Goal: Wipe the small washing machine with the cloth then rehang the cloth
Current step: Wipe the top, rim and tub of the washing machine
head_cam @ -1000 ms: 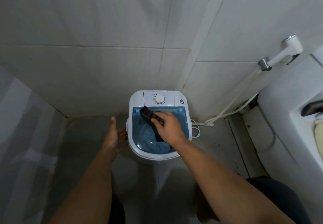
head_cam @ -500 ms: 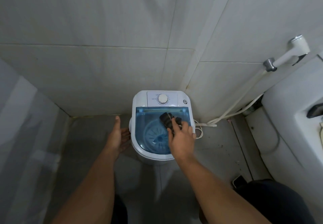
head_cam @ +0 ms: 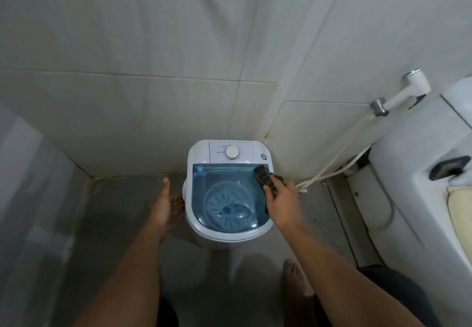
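A small white washing machine (head_cam: 198,158) with a clear blue lid and a round dial stands on the bathroom floor in the corner. My right hand (head_cam: 282,201) grips a dark cloth (head_cam: 264,179) and presses it on the lid's far right corner. My left hand (head_cam: 166,204) rests flat against the machine's left side, fingers apart, holding nothing.
A white toilet (head_cam: 408,153) stands close on the right, with a dark object on its tank. A bidet sprayer (head_cam: 406,94) hangs on the tiled wall, and its hose runs down behind the machine. My bare foot (head_cam: 296,278) is on the grey floor.
My right hand has swept the cloth from the lid's far left across to its far right corner. My left hand has stayed at the machine's left side.
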